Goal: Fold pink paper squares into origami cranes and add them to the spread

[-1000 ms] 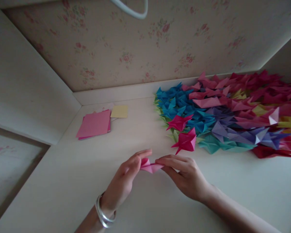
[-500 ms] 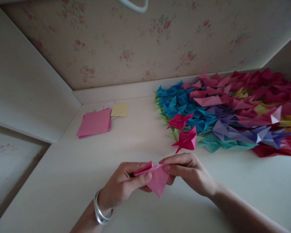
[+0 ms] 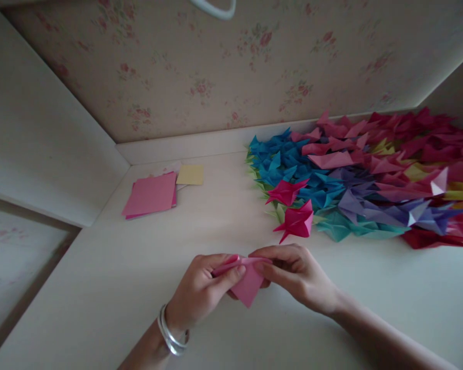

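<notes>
A partly folded pink origami paper is held between both hands above the white desk, with one corner pointing down toward me. My left hand grips its left side, thumb on the front face and fingers behind. On the right side, my right hand pinches the upper edge between thumb and index finger. Silver bangles circle my left wrist. Just beyond my right hand lies a magenta folded paper figure, with another magenta figure behind it.
A large pile of folded paper figures in blue, purple, pink, yellow and other colours covers the desk's back right. At the back left are a stack of pink paper squares and a yellow square. Flowered wallpaper rises behind the desk.
The pink paper has shifted slightly left and its front face has turned. My left thumb has slid right across it, and my right thumb and index finger have moved a little left along its top edge.
</notes>
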Tool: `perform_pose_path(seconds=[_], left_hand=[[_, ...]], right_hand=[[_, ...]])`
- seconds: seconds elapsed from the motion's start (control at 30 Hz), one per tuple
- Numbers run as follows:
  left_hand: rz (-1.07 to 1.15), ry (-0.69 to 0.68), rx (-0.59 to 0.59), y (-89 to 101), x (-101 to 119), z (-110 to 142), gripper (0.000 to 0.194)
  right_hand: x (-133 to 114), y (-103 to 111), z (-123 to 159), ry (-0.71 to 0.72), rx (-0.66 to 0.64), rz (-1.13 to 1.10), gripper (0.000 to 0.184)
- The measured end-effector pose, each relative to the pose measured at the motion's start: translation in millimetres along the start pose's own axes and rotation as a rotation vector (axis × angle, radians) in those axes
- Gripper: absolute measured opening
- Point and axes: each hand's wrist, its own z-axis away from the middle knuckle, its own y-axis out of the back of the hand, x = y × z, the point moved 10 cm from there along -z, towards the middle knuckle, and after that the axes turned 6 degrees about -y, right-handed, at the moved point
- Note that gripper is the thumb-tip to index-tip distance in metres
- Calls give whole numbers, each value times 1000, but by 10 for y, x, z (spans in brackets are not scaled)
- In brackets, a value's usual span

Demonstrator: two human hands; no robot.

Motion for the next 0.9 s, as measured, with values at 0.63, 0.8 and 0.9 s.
perform_pose_path(seconds=[0.63,0.8,0.9], left_hand=[[446,2,124,100,-117,53,16],[458,14,128,110,-132,59,19],[515,70,140,99,-184,65,12]], right_hand=[[222,129,-22,-16,10,-462,9],[57,110,11,63,-18,-344,17],[-27,81,30,66,-27,-267,19]])
